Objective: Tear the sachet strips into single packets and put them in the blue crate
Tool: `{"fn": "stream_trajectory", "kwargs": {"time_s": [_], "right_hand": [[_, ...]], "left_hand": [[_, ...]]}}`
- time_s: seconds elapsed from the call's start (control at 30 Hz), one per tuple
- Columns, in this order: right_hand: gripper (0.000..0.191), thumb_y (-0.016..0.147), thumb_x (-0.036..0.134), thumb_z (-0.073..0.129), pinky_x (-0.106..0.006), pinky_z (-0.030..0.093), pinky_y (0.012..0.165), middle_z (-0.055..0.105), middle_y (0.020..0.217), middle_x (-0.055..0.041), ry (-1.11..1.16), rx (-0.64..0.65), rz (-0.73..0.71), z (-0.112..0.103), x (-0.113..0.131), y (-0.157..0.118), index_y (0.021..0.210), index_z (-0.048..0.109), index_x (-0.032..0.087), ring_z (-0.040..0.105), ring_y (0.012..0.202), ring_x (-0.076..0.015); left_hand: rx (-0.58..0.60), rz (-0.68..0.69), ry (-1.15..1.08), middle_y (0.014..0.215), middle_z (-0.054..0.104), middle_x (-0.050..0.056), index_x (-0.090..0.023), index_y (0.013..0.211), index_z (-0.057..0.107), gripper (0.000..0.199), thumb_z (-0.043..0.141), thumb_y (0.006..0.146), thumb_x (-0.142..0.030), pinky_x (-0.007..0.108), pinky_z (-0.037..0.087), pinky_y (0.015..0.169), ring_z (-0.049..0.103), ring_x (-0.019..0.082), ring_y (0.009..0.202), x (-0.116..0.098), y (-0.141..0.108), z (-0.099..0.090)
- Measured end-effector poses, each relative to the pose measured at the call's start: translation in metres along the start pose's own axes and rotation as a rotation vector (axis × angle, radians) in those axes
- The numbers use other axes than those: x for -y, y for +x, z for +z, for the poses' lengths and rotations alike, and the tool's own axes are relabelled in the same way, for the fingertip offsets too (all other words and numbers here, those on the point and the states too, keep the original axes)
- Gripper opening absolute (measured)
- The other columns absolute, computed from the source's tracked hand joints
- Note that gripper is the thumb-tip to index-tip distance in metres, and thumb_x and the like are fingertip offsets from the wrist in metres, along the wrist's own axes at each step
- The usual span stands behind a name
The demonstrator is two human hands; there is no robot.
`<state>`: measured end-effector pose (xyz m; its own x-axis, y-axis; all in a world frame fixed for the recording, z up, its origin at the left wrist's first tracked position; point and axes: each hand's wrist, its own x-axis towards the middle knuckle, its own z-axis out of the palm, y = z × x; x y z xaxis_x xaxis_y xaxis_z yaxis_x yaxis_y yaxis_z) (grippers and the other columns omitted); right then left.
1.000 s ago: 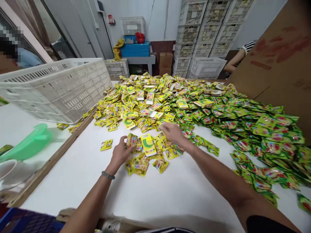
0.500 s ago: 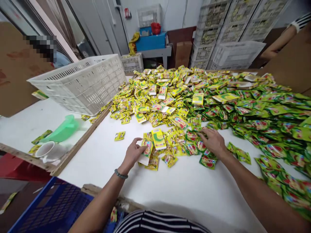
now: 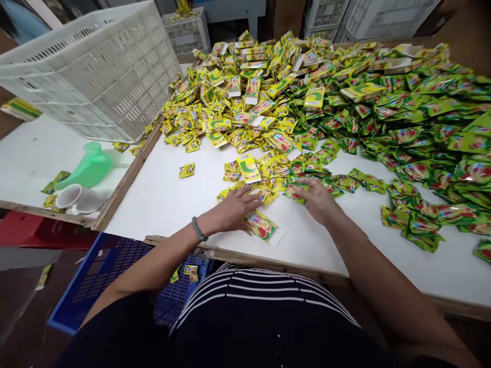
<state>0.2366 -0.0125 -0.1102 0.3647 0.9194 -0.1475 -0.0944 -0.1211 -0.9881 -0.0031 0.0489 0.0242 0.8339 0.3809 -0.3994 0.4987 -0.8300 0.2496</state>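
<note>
Head view, frame centre: left hand (image 3: 233,210) at carton (image 3: 264,226), right hand (image 3: 321,202) at green packet (image 3: 292,191), both grips unclear, edges best pinched lightly.

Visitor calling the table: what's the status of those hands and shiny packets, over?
Left hand: at white-ended, green-and-yellow printed carton, grip unclear. Right hand: fingers at shiny green packet. Just beyond: flat yellow carton on small yellow packets.
</note>
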Motion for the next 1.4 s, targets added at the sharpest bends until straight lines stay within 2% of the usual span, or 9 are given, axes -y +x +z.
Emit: {"fn": "stream_trajectory", "kwargs": {"time_s": [0.17,0.27,0.37,0.57,0.73,0.93,1.17,1.27,1.4], "right_hand": [[0.042,0.068,0.053,0.073,-0.026,0.036,0.047,0.053,0.054,0.0052,-0.171,0.012,0.064,0.014,-0.006,-0.024,0.093,0.071,0.019,0.042,0.047,-0.0118],[0.039,0.070,0.050,0.071,-0.028,0.040,0.050,0.060,0.062,0.0021,-0.209,0.012,0.043,0.009,-0.005,-0.025,0.091,0.072,0.018,0.046,0.051,-0.0124],[0.038,0.071,0.048,0.073,-0.031,0.049,0.058,0.065,0.071,0.0003,-0.024,0.016,0.028,0.010,0.000,-0.020,0.096,0.070,0.020,0.055,0.059,-0.0148],[0.036,0.065,0.042,0.078,-0.037,0.055,0.081,0.069,0.093,-0.0039,0.177,-0.143,-0.139,0.028,0.023,-0.001,0.092,0.066,0.021,0.065,0.087,-0.0194],[0.029,0.072,0.044,0.072,-0.039,0.053,0.079,0.072,0.089,-0.0049,-0.052,-0.034,-0.189,0.038,0.030,0.003,0.087,0.070,0.020,0.064,0.080,-0.0203],[0.022,0.077,0.042,0.066,-0.037,0.050,0.077,0.070,0.086,-0.0050,-0.190,0.219,-0.275,0.033,0.023,-0.001,0.081,0.074,0.022,0.064,0.085,-0.0214],[0.040,0.071,0.050,0.071,-0.032,0.050,0.063,0.063,0.077,-0.0007,-0.156,0.311,-0.099,0.044,0.015,-0.007,0.099,0.067,0.022,0.057,0.066,-0.0168],[0.047,0.077,0.052,0.063,-0.034,0.053,0.069,0.066,0.091,-0.0057,-0.095,0.217,-0.084,0.049,0.016,-0.005,0.111,0.061,0.019,0.062,0.073,-0.0187],[0.038,0.086,0.050,0.055,-0.040,0.049,0.083,0.065,0.090,-0.0101,-0.485,-0.082,-0.159,0.057,0.016,0.006,0.099,0.063,0.016,0.061,0.087,-0.0247]], "left_hand": [[0.071,-0.037,-0.035,0.105,0.065,0.014,-0.014,0.114,0.064,0.050,0.076,0.075,-0.043,0.034,0.044,0.083,0.060,0.028,0.100,-0.024,0.013,0.030],[-0.059,-0.277,-0.177,0.092,0.065,0.010,-0.015,0.097,0.066,0.034,0.066,0.083,-0.046,0.030,0.041,0.071,0.059,0.023,0.084,-0.024,0.012,0.037],[-0.196,-0.443,-0.465,0.080,0.064,0.004,-0.017,0.098,0.066,0.038,0.068,0.079,-0.050,0.028,0.039,0.065,0.056,0.019,0.073,-0.011,0.013,0.037],[-0.341,-0.412,-0.965,0.083,0.068,0.004,-0.015,0.112,0.066,0.057,0.080,0.064,-0.043,0.029,0.044,0.067,0.060,0.018,0.076,0.008,0.021,0.031],[-0.370,-0.302,-1.279,0.103,0.071,0.009,-0.015,0.111,0.067,0.053,0.079,0.067,-0.042,0.031,0.049,0.081,0.064,0.020,0.090,0.007,0.028,0.032],[-0.416,-0.341,-1.264,0.104,0.072,0.009,-0.013,0.104,0.073,0.049,0.078,0.068,-0.046,0.029,0.049,0.081,0.064,0.019,0.089,0.010,0.021,0.042],[-0.335,-0.429,-1.313,0.091,0.073,0.006,-0.013,0.096,0.074,0.049,0.085,0.058,-0.042,0.026,0.049,0.072,0.063,0.016,0.078,0.007,0.022,0.049],[-0.396,-0.523,-1.480,0.090,0.074,0.007,-0.012,0.092,0.074,0.050,0.089,0.052,-0.038,0.028,0.050,0.072,0.064,0.015,0.074,0.009,0.020,0.049],[-0.532,-0.649,-1.617,0.083,0.074,0.004,-0.012,0.091,0.073,0.051,0.090,0.047,-0.030,0.027,0.050,0.070,0.064,0.013,0.069,0.014,0.015,0.043]]}}
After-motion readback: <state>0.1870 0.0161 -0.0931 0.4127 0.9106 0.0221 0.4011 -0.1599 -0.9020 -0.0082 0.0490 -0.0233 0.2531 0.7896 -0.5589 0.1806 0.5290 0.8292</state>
